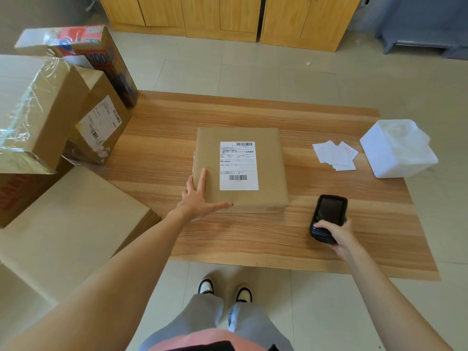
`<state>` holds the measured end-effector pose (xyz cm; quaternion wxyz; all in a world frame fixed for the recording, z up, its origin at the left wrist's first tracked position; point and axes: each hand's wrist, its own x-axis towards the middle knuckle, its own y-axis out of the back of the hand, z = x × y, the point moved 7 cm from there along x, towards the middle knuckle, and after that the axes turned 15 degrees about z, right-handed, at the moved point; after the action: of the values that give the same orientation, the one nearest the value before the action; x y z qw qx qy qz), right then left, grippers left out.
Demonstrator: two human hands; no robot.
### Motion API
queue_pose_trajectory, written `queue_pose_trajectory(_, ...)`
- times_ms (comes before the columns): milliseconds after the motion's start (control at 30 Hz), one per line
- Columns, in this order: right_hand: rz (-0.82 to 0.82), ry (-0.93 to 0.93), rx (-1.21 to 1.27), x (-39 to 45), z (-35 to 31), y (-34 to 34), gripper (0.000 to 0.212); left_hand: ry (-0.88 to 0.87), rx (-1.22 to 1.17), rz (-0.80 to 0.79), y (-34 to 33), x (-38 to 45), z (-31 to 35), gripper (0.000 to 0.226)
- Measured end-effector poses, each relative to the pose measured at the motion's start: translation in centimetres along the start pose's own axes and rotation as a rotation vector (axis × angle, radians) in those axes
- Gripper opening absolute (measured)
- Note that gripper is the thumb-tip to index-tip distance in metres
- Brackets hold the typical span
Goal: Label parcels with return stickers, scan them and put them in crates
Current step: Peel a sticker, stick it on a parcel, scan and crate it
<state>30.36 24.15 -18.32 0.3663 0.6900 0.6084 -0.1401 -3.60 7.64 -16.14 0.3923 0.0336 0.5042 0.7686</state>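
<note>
Parcel [240,168]: brown, labelled, flat on the table [291,236], frame centre.
Left hand [200,198]: fingers spread wide, pressing the parcel's near-left corner.
Right hand [338,233]: gripping a black scanner [328,216], lower right.
Stickers [334,155]: fanned out, right of the parcel.

A flat brown-paper parcel [240,171] is laid mid-table, white barcoded label [238,165] stuck on top; small stickers [334,155] are fanned out right.

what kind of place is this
Probably a small parcel-returns or mailroom workspace, not a big warehouse: a labelled parcel on a low table, stacked boxes on its left side, and a handheld scanner in the right hand.
</note>
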Motion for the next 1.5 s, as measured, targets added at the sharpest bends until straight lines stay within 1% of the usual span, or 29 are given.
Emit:
queue_pose_trajectory(167,-0.006,-0.004,0.006,0.3,1.2,-0.3,0.089,0.008,-0.008,0.003,0.0,0.1,-0.1,0.129)
queue_pose_trajectory(367,0.025,0.052,-0.062,0.8,2.2,-0.1,0.090,0.017,-0.030,0.003,-0.1,0.1,-0.2,0.130)
queue_pose_trajectory(533,0.122,0.110,-0.163,1.0,3.1,0.3,0.087,0.024,-0.079,0.010,-0.2,0.2,-0.2,0.131)
queue_pose_trajectory(667,0.160,0.166,-0.214,0.8,2.9,0.0,0.081,0.023,-0.086,0.017,-0.2,0.2,-0.3,0.130)
queue_pose_trajectory(833,0.204,0.153,-0.273,0.9,3.3,0.4,0.076,0.017,-0.079,0.028,-0.2,0.2,-0.3,0.131)
queue_pose_trajectory(967,0.237,0.150,-0.377,0.6,3.4,0.8,0.074,0.015,-0.077,0.029,-0.2,0.2,-0.3,0.131)
queue_pose_trajectory(1033,0.258,0.145,-0.460,-0.1,2.9,0.9,0.077,0.025,-0.090,0.034,-0.2,0.1,-0.4,0.130)
queue_pose_trajectory(1133,0.301,0.188,-0.516,-0.9,1.1,0.6,0.089,0.029,-0.039,0.044,0.0,0.0,-0.2,0.131)
queue_pose_trajectory(1200,0.305,0.255,-0.545,-1.4,-0.7,-0.1,0.093,0.011,0.033,0.059,0.6,0.1,0.3,0.132)
queue_pose_trajectory(1267,0.293,0.315,-0.587,-2.0,-2.6,-1.2,0.089,-0.003,0.063,0.093,1.7,0.5,1.0,0.131)
queue_pose_trajectory(1333,0.271,0.354,-0.601,-2.6,-4.4,-2.6,0.083,-0.036,0.096,0.112,3.2,1.2,1.8,0.125)
queue_pose_trajectory(1400,0.262,0.413,-0.635,-3.3,-6.2,-3.9,0.076,-0.114,0.190,0.118,4.6,2.0,3.1,0.116)
queue_pose_trajectory(1500,0.253,0.520,-0.681,-4.3,-8.2,-5.5,0.067,-0.277,0.327,0.141,6.2,2.8,6.1,0.103)
